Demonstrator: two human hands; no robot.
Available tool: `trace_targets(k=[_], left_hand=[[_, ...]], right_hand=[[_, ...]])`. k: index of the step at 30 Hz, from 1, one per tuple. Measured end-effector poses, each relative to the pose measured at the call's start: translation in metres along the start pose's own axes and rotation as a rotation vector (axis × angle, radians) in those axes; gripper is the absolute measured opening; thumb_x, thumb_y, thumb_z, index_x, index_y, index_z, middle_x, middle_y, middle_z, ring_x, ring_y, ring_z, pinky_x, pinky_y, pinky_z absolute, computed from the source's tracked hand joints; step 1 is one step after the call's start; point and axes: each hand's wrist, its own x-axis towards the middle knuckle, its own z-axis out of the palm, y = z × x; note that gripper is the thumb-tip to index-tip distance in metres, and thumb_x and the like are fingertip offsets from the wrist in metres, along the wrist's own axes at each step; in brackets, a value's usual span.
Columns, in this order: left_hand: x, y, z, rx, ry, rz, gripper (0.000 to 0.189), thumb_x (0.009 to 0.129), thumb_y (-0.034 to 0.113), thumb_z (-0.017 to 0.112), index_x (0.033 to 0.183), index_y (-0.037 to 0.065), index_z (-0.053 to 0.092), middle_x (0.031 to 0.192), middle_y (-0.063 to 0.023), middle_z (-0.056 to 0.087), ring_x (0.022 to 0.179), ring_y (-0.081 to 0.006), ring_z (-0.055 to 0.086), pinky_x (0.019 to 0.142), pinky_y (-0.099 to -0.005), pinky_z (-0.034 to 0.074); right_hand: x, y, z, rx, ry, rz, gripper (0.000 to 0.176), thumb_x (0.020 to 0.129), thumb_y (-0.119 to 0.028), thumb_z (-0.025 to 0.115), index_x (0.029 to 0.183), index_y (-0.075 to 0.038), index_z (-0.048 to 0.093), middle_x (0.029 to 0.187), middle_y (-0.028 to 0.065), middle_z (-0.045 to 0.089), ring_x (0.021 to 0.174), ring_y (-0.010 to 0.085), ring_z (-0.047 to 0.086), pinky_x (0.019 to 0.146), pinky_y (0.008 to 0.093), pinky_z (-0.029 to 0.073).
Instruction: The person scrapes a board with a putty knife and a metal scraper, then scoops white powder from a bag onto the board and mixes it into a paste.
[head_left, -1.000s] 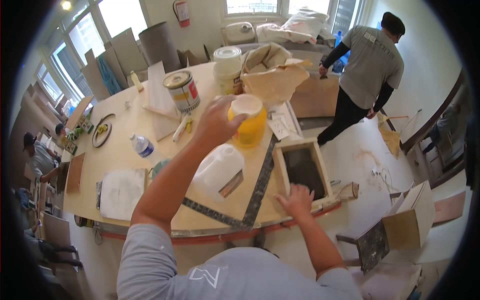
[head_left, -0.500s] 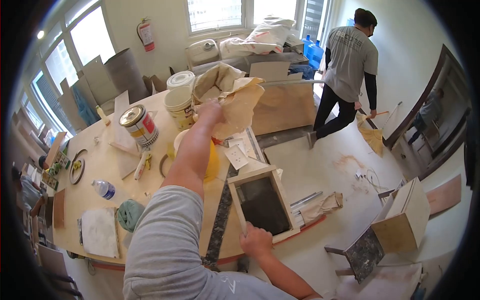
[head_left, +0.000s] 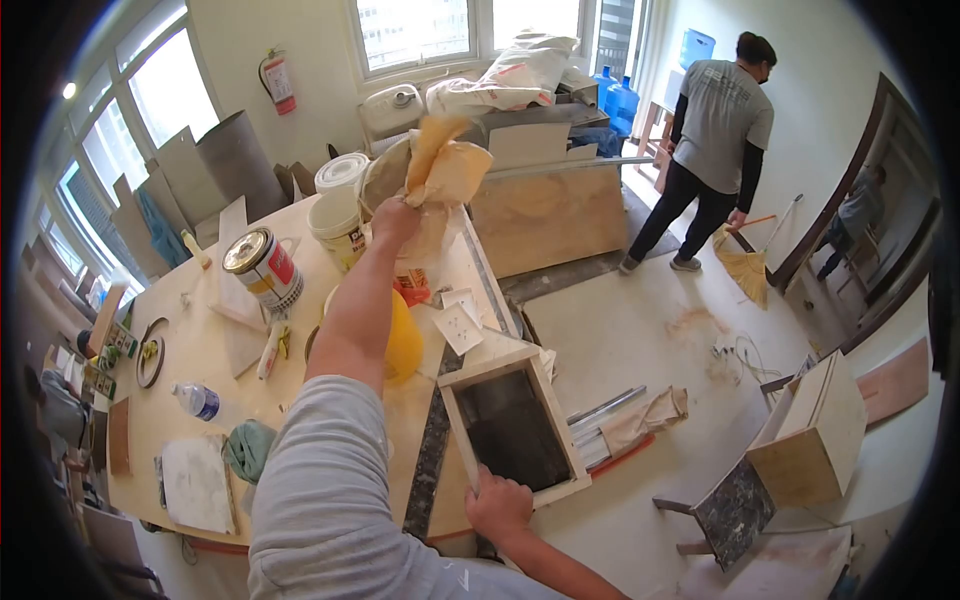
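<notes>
**Worktable and floor, head view: contents from left to right**

- Table (head_left: pixel 200 340): pale wood, rounded edge, carries most of the items below.
- White slab (head_left: pixel 195 485): lies flat at the near left edge of the table.
- Green cloth (head_left: pixel 250 448): bunched, just beside the slab.
- Water bottle (head_left: pixel 198 400): lies on its side, beyond the slab.
- Paint can (head_left: pixel 262 268): stands upright with its lid on, further back.
- White buckets (head_left: pixel 338 215): two, stacked, at the far side of the table.
- Yellow tub (head_left: pixel 405 345): stands on the table, partly hidden by the left forearm.
- Left hand (head_left: pixel 393 222): arm stretched forward, fingers closed around the lower part of the paper sack.
- Paper sack (head_left: pixel 445 165): tan, crumpled, held up above the far edge of the table next to the buckets.
- Steel square (head_left: pixel 432 455): lies flat, running along the left side of the wooden frame.
- Wooden frame (head_left: pixel 490 370): shallow, dark inside, lies at the near right corner of the table.
- Right hand (head_left: pixel 497 505): clasped on the near rail of the frame.
- Co-worker (head_left: pixel 720 120): grey shirt, back turned, stands well apart on the floor.
- Broom (head_left: pixel 745 272): at the co-worker's hand.
- Wooden box (head_left: pixel 810 445): tilted, on the floor at the right.
</notes>
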Motion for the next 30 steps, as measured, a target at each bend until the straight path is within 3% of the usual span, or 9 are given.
trace_targets(k=[9, 15, 18, 21, 23, 25, 27, 29, 30], left_hand=[[-0.011, 0.027, 0.0, -0.335, 0.05, -0.034, 0.036, 0.082, 0.038, 0.066, 0.099, 0.006, 0.072, 0.094, -0.0193, 0.07, 0.09, -0.0372, 0.067, 0.08, -0.0426, 0.051], [0.014, 0.042, -0.013, -0.879, 0.097, -0.193, 0.03, 0.082, 0.028, 0.07, 0.091, -0.001, 0.071, 0.079, -0.014, 0.07, 0.075, -0.0245, 0.069, 0.067, -0.0369, 0.052], [-0.03, 0.095, -0.08, -1.078, 0.04, -0.251, 0.028, 0.08, 0.024, 0.074, 0.083, -0.004, 0.07, 0.071, -0.0092, 0.066, 0.066, -0.0174, 0.064, 0.06, -0.0356, 0.049], [-0.034, 0.119, -0.103, -0.93, 0.007, -0.171, 0.029, 0.078, 0.025, 0.076, 0.078, -0.003, 0.069, 0.068, -0.0076, 0.065, 0.06, -0.0157, 0.061, 0.055, -0.0366, 0.047], [-0.042, 0.142, -0.132, -0.736, -0.017, 0.015, 0.032, 0.077, 0.028, 0.076, 0.077, -0.003, 0.068, 0.065, -0.0076, 0.063, 0.055, -0.0164, 0.058, 0.052, -0.0369, 0.045], [-0.055, 0.166, -0.166, -0.798, -0.105, -0.08, 0.035, 0.082, 0.032, 0.073, 0.077, -0.002, 0.068, 0.062, -0.0069, 0.062, 0.051, -0.0165, 0.057, 0.048, -0.0353, 0.044], [-0.082, 0.189, -0.207, -0.727, -0.152, 0.103, 0.036, 0.089, 0.034, 0.066, 0.075, 0.001, 0.069, 0.06, -0.0081, 0.06, 0.049, -0.0185, 0.057, 0.046, -0.0341, 0.045], [-0.099, 0.202, -0.232, -0.537, -0.176, 0.294, 0.026, 0.093, 0.032, 0.059, 0.084, 0.01, 0.072, 0.062, -0.0088, 0.062, 0.055, -0.0215, 0.062, 0.051, -0.0366, 0.049], [-0.108, 0.206, -0.247, -0.166, 0.082, 0.667, 0.021, 0.09, 0.032, 0.06, 0.097, 0.016, 0.072, 0.068, -0.0087, 0.065, 0.06, -0.024, 0.064, 0.055, -0.0388, 0.049]], right_hand=[[0.001, -0.004, -0.008, -0.01, 0.015, -0.007, 0.044, 0.082, -0.036, 0.063, 0.116, -0.009, 0.062, 0.081, 0.013, 0.07, 0.075, 0.0321, 0.068, 0.065, 0.0481, 0.048], [0.001, -0.005, -0.004, -0.011, 0.065, -0.023, 0.041, 0.08, -0.035, 0.064, 0.111, -0.009, 0.063, 0.079, 0.0137, 0.07, 0.072, 0.0328, 0.068, 0.062, 0.0479, 0.049], [-0.001, -0.008, -0.007, -0.024, 0.07, -0.023, 0.038, 0.08, -0.035, 0.064, 0.108, -0.009, 0.063, 0.078, 0.0137, 0.069, 0.072, 0.0333, 0.068, 0.063, 0.0488, 0.049], [-0.001, -0.008, -0.009, -0.052, 0.075, -0.039, 0.037, 0.08, -0.035, 0.064, 0.106, -0.009, 0.063, 0.077, 0.0136, 0.069, 0.072, 0.0339, 0.068, 0.063, 0.0496, 0.05], [-0.002, -0.007, -0.003, -0.082, 0.104, -0.054, 0.036, 0.08, -0.035, 0.064, 0.106, -0.009, 0.062, 0.076, 0.0134, 0.069, 0.072, 0.0346, 0.068, 0.063, 0.0502, 0.05], [-0.003, -0.014, -0.018, -0.1, 0.039, -0.031, 0.043, 0.082, -0.04, 0.064, 0.11, -0.007, 0.063, 0.091, 0.016, 0.069, 0.087, 0.0327, 0.067, 0.07, 0.0481, 0.05], [-0.008, -0.016, -0.019, -0.117, 0.099, -0.056, 0.048, 0.084, -0.047, 0.064, 0.11, -0.006, 0.063, 0.097, 0.0172, 0.067, 0.093, 0.0316, 0.066, 0.073, 0.0465, 0.051], [0.004, 0.011, 0.012, 0.167, 0.478, -0.269, 0.064, 0.088, -0.057, 0.058, 0.125, -0.005, 0.059, 0.115, 0.0191, 0.063, 0.108, 0.0306, 0.06, 0.087, 0.0425, 0.049], [0.011, 0.017, 0.004, 0.762, 0.396, -0.152, 0.068, 0.089, -0.06, 0.055, 0.13, -0.007, 0.055, 0.121, 0.0175, 0.06, 0.113, 0.0303, 0.058, 0.092, 0.0445, 0.046]])
